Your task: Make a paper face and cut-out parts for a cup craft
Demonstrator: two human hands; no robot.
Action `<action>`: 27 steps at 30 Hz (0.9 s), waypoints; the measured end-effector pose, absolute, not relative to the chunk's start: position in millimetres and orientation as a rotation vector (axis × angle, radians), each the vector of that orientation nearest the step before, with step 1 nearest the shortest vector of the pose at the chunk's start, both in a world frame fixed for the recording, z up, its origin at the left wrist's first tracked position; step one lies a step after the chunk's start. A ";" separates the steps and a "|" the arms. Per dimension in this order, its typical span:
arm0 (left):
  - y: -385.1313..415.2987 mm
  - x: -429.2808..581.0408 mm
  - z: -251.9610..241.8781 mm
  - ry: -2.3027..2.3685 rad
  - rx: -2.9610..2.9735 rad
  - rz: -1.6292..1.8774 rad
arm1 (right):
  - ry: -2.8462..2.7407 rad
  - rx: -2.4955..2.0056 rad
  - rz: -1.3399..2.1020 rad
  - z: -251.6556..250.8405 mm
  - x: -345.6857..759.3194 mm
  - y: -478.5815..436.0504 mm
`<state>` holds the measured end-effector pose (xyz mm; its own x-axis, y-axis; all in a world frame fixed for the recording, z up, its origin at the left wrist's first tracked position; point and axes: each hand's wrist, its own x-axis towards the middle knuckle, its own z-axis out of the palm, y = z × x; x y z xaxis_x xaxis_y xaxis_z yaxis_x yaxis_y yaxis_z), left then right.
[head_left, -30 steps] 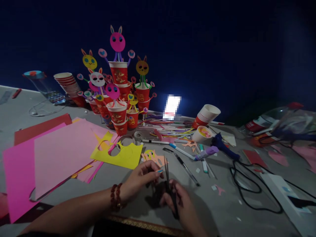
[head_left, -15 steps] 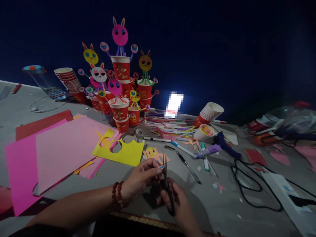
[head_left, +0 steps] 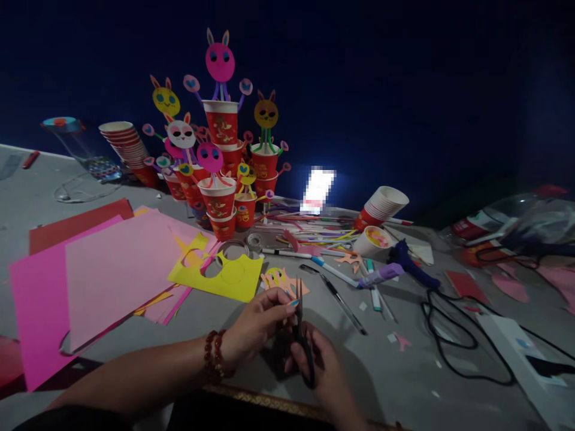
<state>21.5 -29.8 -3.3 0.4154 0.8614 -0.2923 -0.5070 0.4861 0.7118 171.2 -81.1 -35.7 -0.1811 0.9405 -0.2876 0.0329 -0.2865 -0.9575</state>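
Observation:
My right hand (head_left: 324, 368) grips the dark handles of a pair of scissors (head_left: 300, 323), blades pointing up and away from me. My left hand (head_left: 257, 325), with a red bead bracelet (head_left: 213, 355) on its wrist, pinches a small dark scrap right beside the blades; I cannot make out what it is. Just beyond the hands lie a yellow-and-orange cut-out face (head_left: 281, 280) and a yellow sheet (head_left: 222, 275) with round holes cut in it.
Pink and red paper sheets (head_left: 99, 269) cover the left of the grey table (head_left: 395, 371). Red paper cups with bunny faces on sticks (head_left: 220, 149) stand at the back. Pens, straws, cup stacks (head_left: 381, 206), a blue glue gun (head_left: 406, 260) and its black cord (head_left: 449, 341) lie to the right.
The scissors and both hands have shifted slightly left and closer together. The view has tilted down a little, so the cups sit lower in frame than a second ago.

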 end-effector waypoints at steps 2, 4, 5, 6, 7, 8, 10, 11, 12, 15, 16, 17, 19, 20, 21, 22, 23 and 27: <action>-29.6 21.7 -1.9 0.719 0.577 0.917 | -1.195 -1.343 1.553 -37.3 171.6 -81.8; -29.4 21.9 -0.7 0.722 0.576 0.912 | -1.201 -1.351 1.532 -41.6 172.1 -83.1; -29.3 22.0 -0.4 0.720 0.576 0.910 | -1.204 -1.353 1.519 -44.0 172.3 -83.7; -29.3 22.1 -0.2 0.718 0.575 0.908 | -1.205 -1.353 1.506 -46.2 172.3 -84.3; -29.3 22.1 -0.4 0.716 0.574 0.907 | -1.205 -1.351 1.495 -48.0 172.3 -84.7; -29.2 22.2 -0.7 0.712 0.573 0.908 | -1.206 -1.346 1.488 -49.3 172.2 -85.0; -29.3 22.3 -2.2 0.701 0.571 0.912 | -1.210 -1.334 1.493 -50.9 171.9 -85.2; -29.3 22.3 -3.2 0.693 0.572 0.912 | -1.214 -1.333 1.491 -51.4 171.7 -85.2; -29.4 22.4 -4.2 0.685 0.574 0.913 | -1.221 -1.333 1.488 -52.2 171.6 -85.4; -29.9 22.4 -6.7 0.676 0.587 0.912 | -1.250 -1.337 1.453 -56.6 171.9 -87.2; -30.1 22.4 -7.1 0.678 0.590 0.909 | -1.246 -1.347 1.434 -58.5 172.2 -88.1; -30.3 22.3 -7.2 0.681 0.591 0.908 | -1.235 -1.359 1.415 -60.4 172.4 -89.1; -30.6 22.5 -6.4 0.683 0.594 0.906 | -1.217 -1.380 1.397 -62.8 172.8 -90.8; -30.6 22.6 -5.7 0.683 0.594 0.906 | -1.217 -1.384 1.402 -62.8 172.8 -91.2; -30.3 22.9 -4.9 0.684 0.594 0.908 | -1.221 -1.382 1.412 -61.7 172.5 -91.3; -30.0 23.1 -4.1 0.687 0.593 0.909 | -1.227 -1.375 1.427 -59.6 172.1 -90.9; -29.4 23.4 -3.4 0.691 0.593 0.911 | -1.229 -1.365 1.444 -56.5 171.6 -90.2; -26.1 22.3 -4.8 0.692 0.624 0.937 | -1.207 -1.348 1.522 -39.1 171.5 -85.1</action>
<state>22.3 -26.1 -4.8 0.4149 0.8732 -0.2555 -0.5006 0.4536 0.7373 171.5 -85.1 -39.1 -0.1556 0.9500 -0.2707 0.0472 -0.2665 -0.9627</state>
